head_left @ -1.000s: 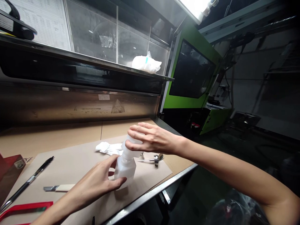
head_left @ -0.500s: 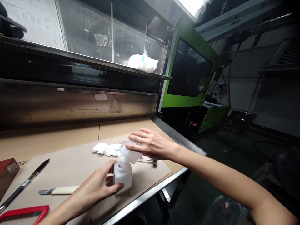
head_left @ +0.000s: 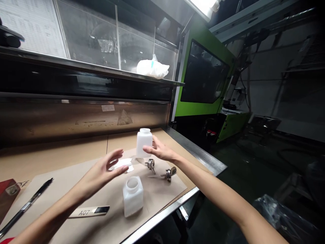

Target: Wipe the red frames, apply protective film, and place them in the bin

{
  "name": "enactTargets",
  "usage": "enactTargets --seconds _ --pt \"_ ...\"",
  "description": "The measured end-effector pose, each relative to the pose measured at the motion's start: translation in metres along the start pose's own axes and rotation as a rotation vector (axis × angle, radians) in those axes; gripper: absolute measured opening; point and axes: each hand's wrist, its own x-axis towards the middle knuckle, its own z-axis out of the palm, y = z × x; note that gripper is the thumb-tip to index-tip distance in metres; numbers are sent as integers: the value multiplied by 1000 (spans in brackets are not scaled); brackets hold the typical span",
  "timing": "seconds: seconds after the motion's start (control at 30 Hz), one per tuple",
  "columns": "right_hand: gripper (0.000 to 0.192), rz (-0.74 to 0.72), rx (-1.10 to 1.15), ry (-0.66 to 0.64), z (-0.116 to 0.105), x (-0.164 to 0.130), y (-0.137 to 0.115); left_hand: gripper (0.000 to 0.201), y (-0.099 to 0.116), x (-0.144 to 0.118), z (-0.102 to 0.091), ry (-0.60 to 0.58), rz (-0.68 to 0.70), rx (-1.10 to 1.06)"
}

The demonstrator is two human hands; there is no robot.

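My right hand point(head_left: 162, 149) grips a white translucent plastic bottle point(head_left: 144, 144) by its side, upright with its open neck up. Whether its base touches the bench I cannot tell. My left hand point(head_left: 108, 167) holds nothing; its thumb and fingers are apart above the paper, in front of a crumpled white tissue point(head_left: 129, 165). A second open bottle point(head_left: 133, 200) stands upright near the bench's front edge, touched by neither hand. Two metal pump tops with thin tubes, one point(head_left: 150, 164) behind the other point(head_left: 167, 174), lie to its right.
A utility knife point(head_left: 86, 211) marked A07 and a black pen point(head_left: 27, 205) lie on the brown paper point(head_left: 101, 230). At the far left is a dark red box point(head_left: 8, 196). A shelf above carries a white plastic bag point(head_left: 152, 68). The bench's metal edge point(head_left: 162, 220) runs along the front right.
My right hand has turned its tilted bottle upright and moved it back, away from the other bottle. My left hand has let go of the standing bottle and moved up and left.
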Motion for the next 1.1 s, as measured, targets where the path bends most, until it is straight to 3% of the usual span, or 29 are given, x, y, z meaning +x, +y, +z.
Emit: enactTargets --seconds 0.07,0.13,0.23,0.33,0.43,0.53,0.67,0.77,0.93,1.03,1.1 --pt "68 -37 41 -43 5 9 -7 85 14 20 2 -4 69 -23" --pt "59 -59 53 -62 8 17 -11 88 25 34 6 -79 132 -76" --pt "62 -78 75 -86 9 24 -8 75 34 40 13 -193 165 -182" --pt "72 -108 52 -157 9 29 1 58 35 38 17 -172 141 -283" --pt "75 -159 -28 -236 3 28 5 53 32 38 19 -102 107 -358" --pt "74 -113 -312 -271 -10 23 3 50 29 40 16 -5 96 -391" --pt "68 225 -829 -117 -22 18 7 52 26 43 9 119 108 -355" --pt "65 341 -953 -197 -14 20 17 54 24 41 9 109 96 -306" --pt "36 344 -1094 -270 5 28 27 59 17 39 11 67 87 -206" --pt "25 286 -1138 -200 -5 27 16 60 11 39 6 49 89 -146" --pt "25 210 -1190 -84 -19 24 -1 61 7 40 2 36 84 -116"
